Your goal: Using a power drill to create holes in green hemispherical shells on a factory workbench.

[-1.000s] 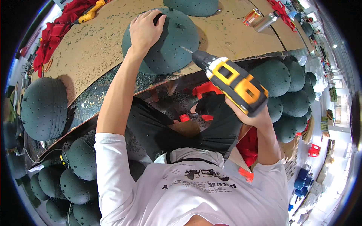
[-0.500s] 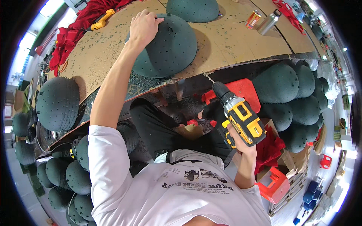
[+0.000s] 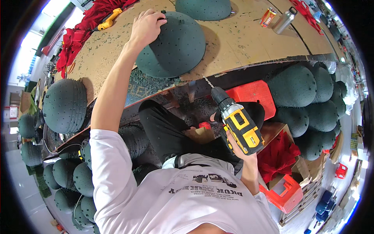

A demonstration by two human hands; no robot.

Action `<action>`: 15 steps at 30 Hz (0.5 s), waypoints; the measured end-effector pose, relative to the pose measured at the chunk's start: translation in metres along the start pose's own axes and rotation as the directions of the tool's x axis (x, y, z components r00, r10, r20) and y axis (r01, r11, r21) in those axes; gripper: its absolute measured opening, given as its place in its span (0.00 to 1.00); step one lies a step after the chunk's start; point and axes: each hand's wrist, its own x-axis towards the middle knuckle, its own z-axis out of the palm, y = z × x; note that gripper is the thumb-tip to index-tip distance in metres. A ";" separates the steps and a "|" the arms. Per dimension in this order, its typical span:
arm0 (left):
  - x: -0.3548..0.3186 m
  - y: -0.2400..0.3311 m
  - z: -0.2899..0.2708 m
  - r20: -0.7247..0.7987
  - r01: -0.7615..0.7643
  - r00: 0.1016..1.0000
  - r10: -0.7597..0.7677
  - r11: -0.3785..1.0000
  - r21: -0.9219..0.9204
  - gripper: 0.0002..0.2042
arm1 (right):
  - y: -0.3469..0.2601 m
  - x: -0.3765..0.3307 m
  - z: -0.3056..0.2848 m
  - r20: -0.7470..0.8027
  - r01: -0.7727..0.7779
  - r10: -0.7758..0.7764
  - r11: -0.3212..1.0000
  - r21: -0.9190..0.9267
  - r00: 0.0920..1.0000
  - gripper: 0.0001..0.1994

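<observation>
My left hand (image 3: 147, 26) grips the upper left side of a dark green dome (image 3: 180, 45) dotted with small holes. Its fingers are bent over the dome's far side, partly out of sight. The dome sits round side up at the near edge of the cardboard-covered table (image 3: 237, 43). Low on the right, my right hand (image 3: 240, 147) is wrapped round the handle of a yellow and black cordless drill (image 3: 238, 124). The long bit points up and left toward the table edge, apart from the dome.
Another dome (image 3: 203, 8) lies behind. A stack of domes (image 3: 64, 106) stands on the left. A can (image 3: 268, 17), a metal bottle (image 3: 285, 20) and a second yellow drill (image 3: 110, 19) are on the table. Red stools (image 3: 255, 97), a box of red cloth (image 3: 278, 154) and piled domes (image 3: 294, 84) fill the right.
The drill in my right hand has swung left, its bit coming nearer to the dome. My left hand stays on the dome. The whole view has shifted slightly.
</observation>
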 end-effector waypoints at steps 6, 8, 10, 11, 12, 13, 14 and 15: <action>-0.015 -0.007 0.020 -0.031 0.091 0.995 -0.097 0.983 -0.158 0.12 | -0.009 0.032 0.010 0.022 -0.045 0.044 0.999 0.026 0.999 0.14; -0.019 -0.007 0.026 -0.029 0.177 0.981 -0.191 0.949 -0.262 0.12 | -0.012 0.049 0.012 0.047 -0.055 0.053 0.997 0.045 0.997 0.14; -0.024 -0.007 0.033 -0.146 0.176 0.956 -0.254 0.896 -0.407 0.14 | -0.005 0.060 0.016 0.081 -0.100 0.093 0.991 0.087 0.992 0.14; -0.025 -0.007 0.034 -0.145 0.183 0.954 -0.264 0.891 -0.416 0.14 | -0.007 0.071 0.015 0.094 -0.090 0.084 0.993 0.072 0.992 0.14; -0.026 -0.007 0.035 -0.150 0.174 0.956 -0.252 0.900 -0.401 0.14 | -0.010 0.081 0.014 0.100 -0.087 0.082 0.995 0.042 0.992 0.13; -0.026 -0.007 0.035 -0.155 0.166 0.958 -0.241 0.908 -0.385 0.14 | -0.007 0.086 0.014 0.098 -0.008 0.008 1.000 -0.006 0.995 0.12; -0.027 -0.008 0.035 -0.155 0.175 0.956 -0.251 0.905 -0.387 0.14 | -0.007 0.095 0.015 0.099 0.075 -0.070 0.996 -0.046 0.993 0.12; -0.027 -0.009 0.036 -0.154 0.165 0.957 -0.246 0.898 -0.407 0.15 | -0.010 0.103 0.014 0.073 0.049 -0.053 0.997 0.058 0.996 0.09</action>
